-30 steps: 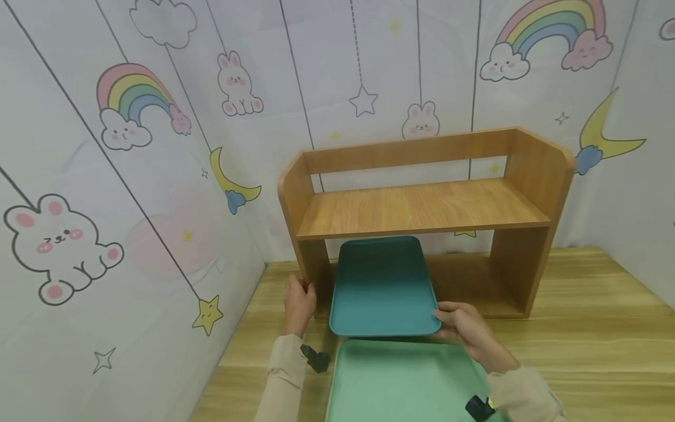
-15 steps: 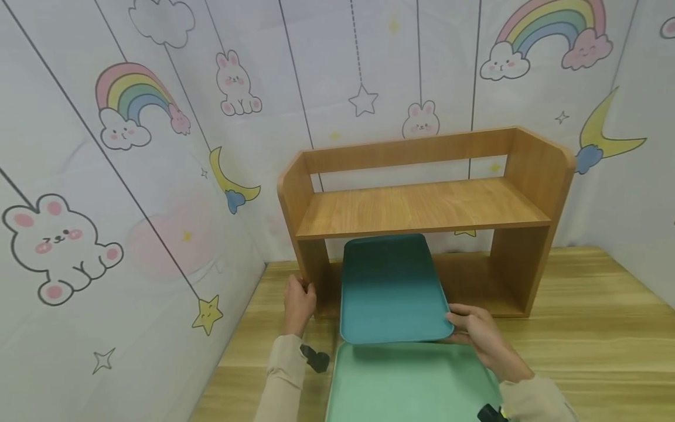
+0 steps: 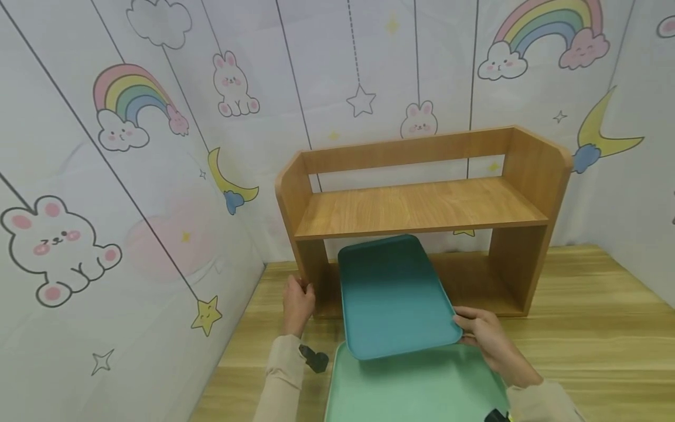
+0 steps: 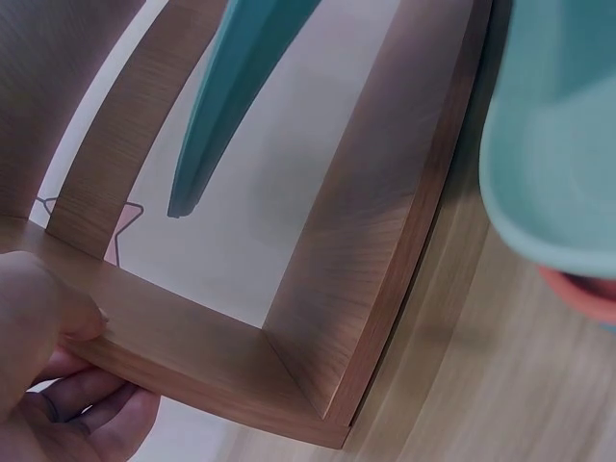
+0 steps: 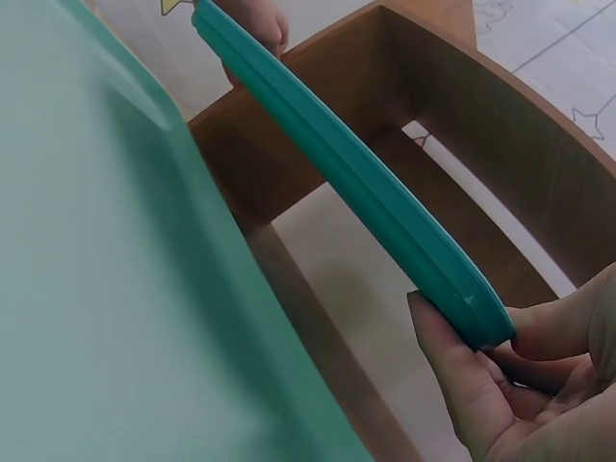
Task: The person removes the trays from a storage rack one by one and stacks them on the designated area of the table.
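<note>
My right hand (image 3: 487, 337) pinches a dark teal tray (image 3: 398, 305) at its near right corner, thumb on one face and fingers on the other. The tray is partly inside the lower compartment of a wooden desk shelf (image 3: 422, 208), its front sticking out and turned at an angle. In the right wrist view the teal tray (image 5: 356, 183) appears edge-on, raised over a light green tray. My left hand (image 3: 298, 305) grips the front edge of the shelf's left side panel (image 4: 207, 371), thumb inside and fingers outside. The light green tray (image 3: 416, 387) lies in front of the shelf, partly overlapped by the teal one.
The wooden table (image 3: 596, 340) carries shelf and trays. A red-orange rim (image 4: 582, 294) shows under the light green tray in the left wrist view. Cartoon-printed cloth walls (image 3: 158, 234) stand at the left and behind the shelf.
The teal tray has come out toward me and to the right, over the light green tray, and has turned askew. My right hand moved with it; the left hand kept its place.
</note>
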Demonstrator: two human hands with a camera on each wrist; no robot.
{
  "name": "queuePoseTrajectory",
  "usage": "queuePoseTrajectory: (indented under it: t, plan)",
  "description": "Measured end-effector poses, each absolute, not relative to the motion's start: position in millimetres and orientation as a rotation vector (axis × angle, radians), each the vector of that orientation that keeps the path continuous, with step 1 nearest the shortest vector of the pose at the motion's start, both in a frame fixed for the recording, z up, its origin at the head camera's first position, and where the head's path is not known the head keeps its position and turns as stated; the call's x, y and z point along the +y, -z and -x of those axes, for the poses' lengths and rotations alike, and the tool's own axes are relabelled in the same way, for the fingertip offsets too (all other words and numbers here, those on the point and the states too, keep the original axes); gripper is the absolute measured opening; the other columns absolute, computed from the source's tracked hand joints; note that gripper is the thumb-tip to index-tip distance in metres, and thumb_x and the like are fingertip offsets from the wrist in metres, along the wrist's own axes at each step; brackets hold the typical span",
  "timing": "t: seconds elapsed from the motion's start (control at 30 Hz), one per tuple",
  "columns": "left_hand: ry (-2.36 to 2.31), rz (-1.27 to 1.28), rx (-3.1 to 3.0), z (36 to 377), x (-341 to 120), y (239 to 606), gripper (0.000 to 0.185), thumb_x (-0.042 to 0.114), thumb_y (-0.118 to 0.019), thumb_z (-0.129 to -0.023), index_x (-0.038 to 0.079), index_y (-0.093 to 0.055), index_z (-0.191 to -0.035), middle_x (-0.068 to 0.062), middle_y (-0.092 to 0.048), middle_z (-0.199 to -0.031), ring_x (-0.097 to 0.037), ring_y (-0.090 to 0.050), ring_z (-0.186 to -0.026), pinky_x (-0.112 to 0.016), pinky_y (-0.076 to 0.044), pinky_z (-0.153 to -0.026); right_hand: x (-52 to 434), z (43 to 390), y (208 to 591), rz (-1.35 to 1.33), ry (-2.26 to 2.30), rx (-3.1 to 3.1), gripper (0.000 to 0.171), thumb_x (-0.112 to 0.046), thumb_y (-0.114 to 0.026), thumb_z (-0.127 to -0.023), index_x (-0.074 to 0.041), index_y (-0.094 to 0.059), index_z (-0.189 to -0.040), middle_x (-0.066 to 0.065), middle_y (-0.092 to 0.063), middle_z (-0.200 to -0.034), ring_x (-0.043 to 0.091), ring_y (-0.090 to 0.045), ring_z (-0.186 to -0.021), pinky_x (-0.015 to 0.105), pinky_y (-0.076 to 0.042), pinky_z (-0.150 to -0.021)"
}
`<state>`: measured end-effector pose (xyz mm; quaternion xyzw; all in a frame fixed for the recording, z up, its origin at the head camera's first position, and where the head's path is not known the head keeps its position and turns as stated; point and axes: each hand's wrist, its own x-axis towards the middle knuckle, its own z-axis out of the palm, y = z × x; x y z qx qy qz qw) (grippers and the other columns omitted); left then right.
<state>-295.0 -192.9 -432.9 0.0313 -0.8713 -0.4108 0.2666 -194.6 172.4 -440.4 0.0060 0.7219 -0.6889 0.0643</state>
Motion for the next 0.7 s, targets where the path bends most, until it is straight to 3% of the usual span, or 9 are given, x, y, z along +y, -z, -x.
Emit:
queuePoseTrajectory:
  t: [0.5,0.7]
  plan:
    - [1.109,-0.076,-2.364,295.3,-193.6,432.9,0.010,0.004,-0.059,-0.088,-0.001,-0.050,-0.089,-0.016,-0.054,-0.085,-0.028,-0.053,-0.079,-0.039,-0.044,-0.070,187.4,186.4,444.0,-0.037,2.052,2.206,0.052,-0.015,-0.048,-0.099,0.014,-0.034,-0.140,0.005,-0.061,-0.116,0.006,-0.061,-0.089,0.031,-0.052,-0.076]
    - [1.094,-0.079,-2.357,297.0,-194.2,435.0,0.011,0.004,-0.060,-0.087,-0.001,-0.051,-0.088,-0.015,-0.054,-0.084,-0.029,-0.053,-0.078,-0.040,-0.044,-0.071,193.2,183.4,445.2,-0.012,2.024,2.211,0.052,-0.016,-0.047,-0.099,0.014,-0.034,-0.139,0.014,-0.058,-0.126,0.005,-0.063,-0.091,0.032,-0.054,-0.077]
